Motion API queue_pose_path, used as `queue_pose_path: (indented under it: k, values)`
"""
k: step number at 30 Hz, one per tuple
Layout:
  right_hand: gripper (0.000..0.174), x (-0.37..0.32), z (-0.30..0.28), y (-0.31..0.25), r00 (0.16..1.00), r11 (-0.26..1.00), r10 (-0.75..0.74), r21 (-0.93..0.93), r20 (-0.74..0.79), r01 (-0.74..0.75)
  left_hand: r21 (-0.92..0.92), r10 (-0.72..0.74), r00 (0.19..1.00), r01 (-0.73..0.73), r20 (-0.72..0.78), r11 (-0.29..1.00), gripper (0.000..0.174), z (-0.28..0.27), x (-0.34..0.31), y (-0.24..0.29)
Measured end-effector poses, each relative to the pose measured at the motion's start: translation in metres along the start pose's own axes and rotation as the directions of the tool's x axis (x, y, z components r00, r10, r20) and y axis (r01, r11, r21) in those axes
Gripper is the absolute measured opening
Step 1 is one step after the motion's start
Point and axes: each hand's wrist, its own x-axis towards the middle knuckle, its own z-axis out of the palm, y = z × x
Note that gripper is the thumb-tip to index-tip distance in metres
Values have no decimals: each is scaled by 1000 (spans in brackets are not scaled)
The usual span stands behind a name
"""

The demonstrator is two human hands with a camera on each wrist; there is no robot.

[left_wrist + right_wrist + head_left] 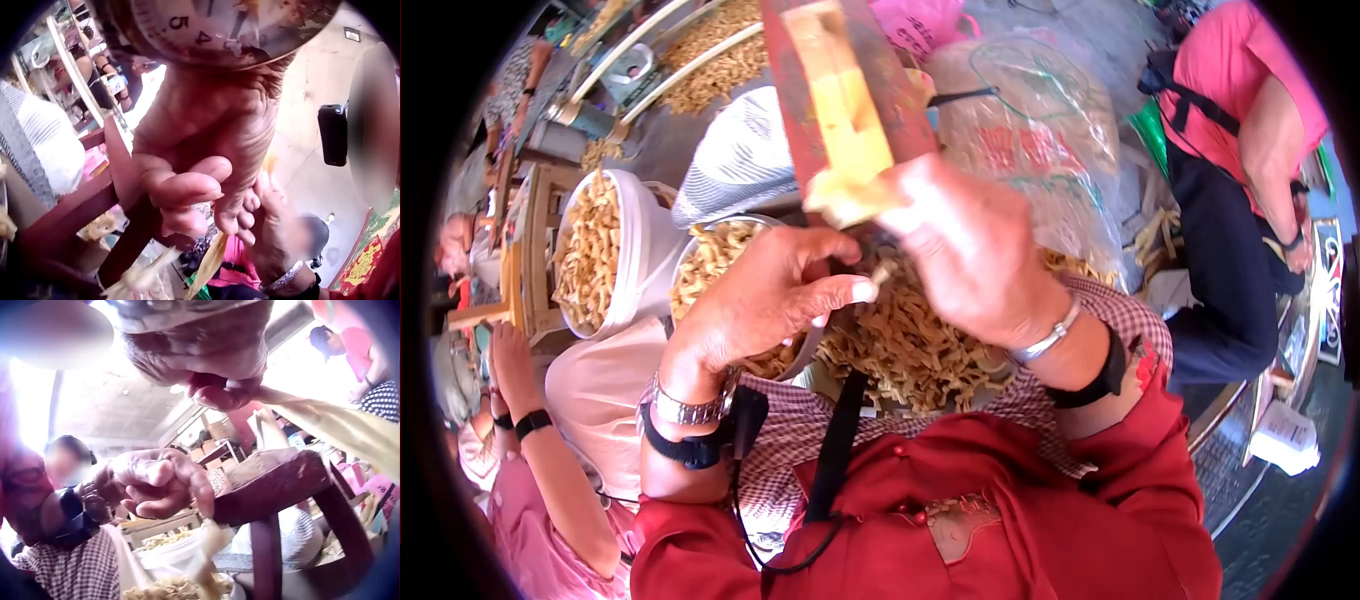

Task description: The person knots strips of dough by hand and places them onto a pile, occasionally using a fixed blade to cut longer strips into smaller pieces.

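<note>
1. The right hand (970,260) has its fingers clenched round one end of a pale yellow strip (850,110), above the lap of the person in the red shirt (1050,530).
2. That strip stretches away from the fist, over the dark red stool (269,500); whether the two touch, I cannot tell.
3. The left hand (770,290) is released, its fingers loosely bent and thumb apart, grasping nothing that I can see.
4. A blurred piece (209,553) hangs in the air just beyond the left fingertips.
5. Under both hands, a heap (910,350) of knotted pieces sits by the checked cloth (770,425).
6. Below the left hand, a bowl (808,352) holds more of them; near it, so does a white bucket (640,240).
7. A striped sack (735,150) stands behind the bowl, and a clear bag (1030,150) lies beyond the right hand.
</note>
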Motion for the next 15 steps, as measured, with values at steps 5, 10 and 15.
queue_pose_path:
  k: [5,10,15]
  values:
    - [15,-31,30,-29,991,982,-114,160,64,103,-335,-13,1000,21,27,942,46,37,-9,-19]
    - [15,-51,51,-62,944,925,-299,284,138,252,-631,-200,902,414,384,656,49,55,8,7]
    - [13,-54,50,-70,967,926,-248,309,60,219,-767,-25,932,313,362,561,27,43,20,0]
